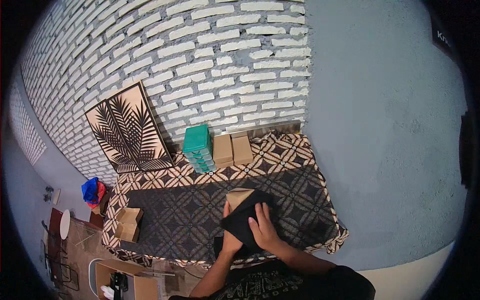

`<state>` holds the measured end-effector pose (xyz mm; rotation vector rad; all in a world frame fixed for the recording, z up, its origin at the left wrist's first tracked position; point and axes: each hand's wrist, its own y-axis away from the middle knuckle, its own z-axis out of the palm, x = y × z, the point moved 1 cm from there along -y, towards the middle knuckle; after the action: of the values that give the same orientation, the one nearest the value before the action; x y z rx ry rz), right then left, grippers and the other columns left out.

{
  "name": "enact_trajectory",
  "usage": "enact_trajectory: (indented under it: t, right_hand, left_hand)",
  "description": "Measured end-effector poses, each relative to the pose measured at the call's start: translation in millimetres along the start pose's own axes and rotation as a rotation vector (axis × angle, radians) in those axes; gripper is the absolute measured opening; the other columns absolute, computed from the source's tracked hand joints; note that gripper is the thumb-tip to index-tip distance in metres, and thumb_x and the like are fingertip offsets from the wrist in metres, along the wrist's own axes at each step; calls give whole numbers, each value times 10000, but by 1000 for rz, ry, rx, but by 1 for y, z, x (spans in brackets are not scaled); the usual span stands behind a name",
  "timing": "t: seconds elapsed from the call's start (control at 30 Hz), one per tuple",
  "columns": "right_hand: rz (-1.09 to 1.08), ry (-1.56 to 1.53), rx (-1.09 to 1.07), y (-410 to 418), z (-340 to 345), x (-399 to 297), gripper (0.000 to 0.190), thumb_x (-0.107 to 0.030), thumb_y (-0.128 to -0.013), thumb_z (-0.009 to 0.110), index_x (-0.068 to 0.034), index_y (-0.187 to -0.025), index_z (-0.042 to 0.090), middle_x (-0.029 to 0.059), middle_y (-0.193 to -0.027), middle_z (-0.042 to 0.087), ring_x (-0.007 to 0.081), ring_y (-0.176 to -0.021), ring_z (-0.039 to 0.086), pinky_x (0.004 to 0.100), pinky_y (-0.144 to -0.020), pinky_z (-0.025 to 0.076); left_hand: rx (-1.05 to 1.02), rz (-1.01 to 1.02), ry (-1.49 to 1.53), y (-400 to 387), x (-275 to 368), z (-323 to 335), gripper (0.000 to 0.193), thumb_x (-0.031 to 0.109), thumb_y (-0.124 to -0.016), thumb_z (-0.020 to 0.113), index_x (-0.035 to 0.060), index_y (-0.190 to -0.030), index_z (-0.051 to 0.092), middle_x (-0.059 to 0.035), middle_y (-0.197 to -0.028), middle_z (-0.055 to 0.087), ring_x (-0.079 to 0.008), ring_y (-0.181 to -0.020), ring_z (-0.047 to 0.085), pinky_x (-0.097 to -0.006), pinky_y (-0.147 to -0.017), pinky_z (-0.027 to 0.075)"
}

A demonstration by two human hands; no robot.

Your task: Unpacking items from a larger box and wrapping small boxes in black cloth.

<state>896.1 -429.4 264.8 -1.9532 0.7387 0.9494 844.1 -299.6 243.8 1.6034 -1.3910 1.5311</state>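
Note:
A small brown cardboard box (239,197) is above the front part of the table, partly covered by a black cloth (242,221). My left hand (231,240) holds the box from its left side, fingers along the edge; the cloth hides much of this hand. On the right, my right hand (264,228) grips the cloth against the box, its thumb apart from the fingers. The lower part of the box is hidden by cloth and hands. More black fabric hangs around my wrists, and I cannot tell whether it is the same piece.
A patterned tablecloth (285,150) bears a dark sheer runner (176,221). Along the back stand a teal drawer unit (197,144), two cardboard boxes (232,150) and a palm-leaf picture (129,129). An open cardboard box (127,225) sits left; a larger carton (146,287) stands below.

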Motion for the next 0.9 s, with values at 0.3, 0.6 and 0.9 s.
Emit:
enact_trajectory:
  t: [0.3,0.6,0.9]
  right_hand:
    - [440,-362,-228,36,31,-1,474,-247,-1048,437,98,-1371,413,227,-1380,494,282,-1294,471,346,-1092,344]
    - [151,-788,-77,17,48,13,282,-22,-985,443,29,-1260,486,148,-1122,565,206,-1081,546,329,-946,430]
    - [34,-12,-75,22,19,-2,447,-115,-818,678,28,-1222,548,243,-1183,574,438,-1139,535,430,-1004,433]
  left_hand:
    - [257,-80,409,2,-8,-45,979,323,-850,723,107,-1561,85,-210,-1434,400,-296,-1274,473,-415,-1040,403]
    - [6,-96,363,15,-9,-43,992,378,-893,717,113,-1569,41,-190,-1507,339,-298,-1350,407,-425,-1092,354]
    - [-17,-7,-10,12,14,-46,995,27,-803,670,69,-1563,29,-219,-1546,249,-322,-1403,325,-407,-1124,314]
